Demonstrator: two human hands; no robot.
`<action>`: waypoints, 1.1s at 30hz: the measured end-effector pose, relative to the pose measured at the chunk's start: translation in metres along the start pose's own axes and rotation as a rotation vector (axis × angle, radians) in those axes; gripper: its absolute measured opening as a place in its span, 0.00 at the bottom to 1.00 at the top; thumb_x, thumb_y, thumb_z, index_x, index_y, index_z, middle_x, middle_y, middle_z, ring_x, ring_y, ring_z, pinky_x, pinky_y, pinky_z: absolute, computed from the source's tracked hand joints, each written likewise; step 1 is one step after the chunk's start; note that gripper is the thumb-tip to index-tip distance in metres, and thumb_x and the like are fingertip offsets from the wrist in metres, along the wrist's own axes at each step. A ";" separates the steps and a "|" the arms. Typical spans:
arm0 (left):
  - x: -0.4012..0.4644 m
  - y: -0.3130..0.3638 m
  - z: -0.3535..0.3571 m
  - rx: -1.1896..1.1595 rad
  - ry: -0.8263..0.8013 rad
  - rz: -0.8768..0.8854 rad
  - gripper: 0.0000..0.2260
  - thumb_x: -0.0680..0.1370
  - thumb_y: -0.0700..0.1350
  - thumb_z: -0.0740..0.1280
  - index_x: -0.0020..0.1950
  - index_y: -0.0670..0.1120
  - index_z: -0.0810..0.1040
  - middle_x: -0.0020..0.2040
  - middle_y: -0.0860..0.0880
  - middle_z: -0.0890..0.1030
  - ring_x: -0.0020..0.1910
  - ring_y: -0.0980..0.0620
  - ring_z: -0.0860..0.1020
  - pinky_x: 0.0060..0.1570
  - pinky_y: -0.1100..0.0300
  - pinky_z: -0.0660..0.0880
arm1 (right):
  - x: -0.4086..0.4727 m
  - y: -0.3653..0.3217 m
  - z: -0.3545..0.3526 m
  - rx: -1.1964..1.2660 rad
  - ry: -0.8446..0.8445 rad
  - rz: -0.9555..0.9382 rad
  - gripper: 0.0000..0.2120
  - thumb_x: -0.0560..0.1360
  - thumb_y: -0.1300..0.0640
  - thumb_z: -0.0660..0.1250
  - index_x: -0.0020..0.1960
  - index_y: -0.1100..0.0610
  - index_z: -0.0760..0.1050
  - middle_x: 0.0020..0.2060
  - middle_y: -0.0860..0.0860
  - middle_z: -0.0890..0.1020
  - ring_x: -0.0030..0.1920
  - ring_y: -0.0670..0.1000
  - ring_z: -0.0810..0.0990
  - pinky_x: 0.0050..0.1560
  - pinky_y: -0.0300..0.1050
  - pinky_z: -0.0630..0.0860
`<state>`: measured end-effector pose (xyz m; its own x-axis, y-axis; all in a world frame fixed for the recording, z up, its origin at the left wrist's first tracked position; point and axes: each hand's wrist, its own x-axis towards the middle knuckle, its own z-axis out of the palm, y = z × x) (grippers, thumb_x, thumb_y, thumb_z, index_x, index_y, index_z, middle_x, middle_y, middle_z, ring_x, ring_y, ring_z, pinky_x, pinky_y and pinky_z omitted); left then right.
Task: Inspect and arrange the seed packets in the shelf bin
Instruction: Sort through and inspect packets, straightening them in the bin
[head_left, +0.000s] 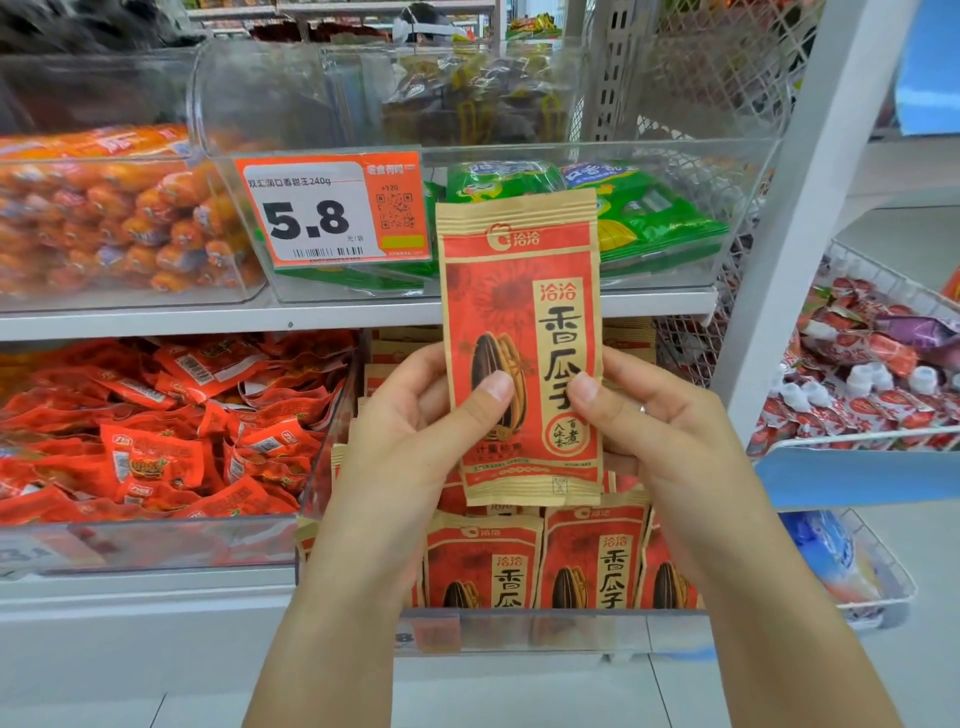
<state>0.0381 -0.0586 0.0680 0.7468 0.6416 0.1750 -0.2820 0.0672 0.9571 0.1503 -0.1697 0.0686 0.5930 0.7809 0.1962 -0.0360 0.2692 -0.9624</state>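
Both hands — left hand (415, 415), right hand (660, 415) — pinch the upright seed packet (519, 332) by its side edges, fingers clamped on it, above the clear bin (519, 631).

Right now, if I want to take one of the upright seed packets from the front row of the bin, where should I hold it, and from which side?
Pinch the top sealed edge of a front-row packet from above. The packets stand upright and packed side by side behind the clear bin's front wall, so only their tops are free.
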 end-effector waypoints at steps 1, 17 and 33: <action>0.000 0.000 0.002 0.001 0.026 0.024 0.19 0.72 0.45 0.69 0.62 0.44 0.77 0.53 0.45 0.85 0.53 0.46 0.84 0.54 0.52 0.80 | 0.000 0.000 0.001 0.005 0.008 -0.002 0.15 0.71 0.56 0.65 0.57 0.52 0.81 0.44 0.51 0.87 0.42 0.47 0.86 0.39 0.36 0.79; -0.001 -0.019 0.009 0.865 0.414 0.742 0.18 0.70 0.33 0.73 0.55 0.51 0.81 0.52 0.62 0.80 0.54 0.57 0.80 0.55 0.56 0.76 | 0.004 0.004 -0.007 0.032 0.096 -0.110 0.44 0.60 0.38 0.79 0.72 0.49 0.70 0.60 0.47 0.82 0.64 0.50 0.79 0.51 0.41 0.81; 0.000 -0.024 0.008 1.074 0.268 0.679 0.22 0.70 0.32 0.66 0.61 0.48 0.81 0.55 0.52 0.78 0.54 0.55 0.71 0.58 0.73 0.63 | 0.007 0.012 -0.012 0.113 0.120 -0.087 0.39 0.63 0.45 0.72 0.71 0.56 0.69 0.55 0.54 0.83 0.58 0.55 0.82 0.49 0.43 0.80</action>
<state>0.0498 -0.0661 0.0465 0.4683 0.4460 0.7628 0.1599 -0.8918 0.4232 0.1634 -0.1673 0.0558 0.6894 0.6809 0.2473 -0.0666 0.3995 -0.9143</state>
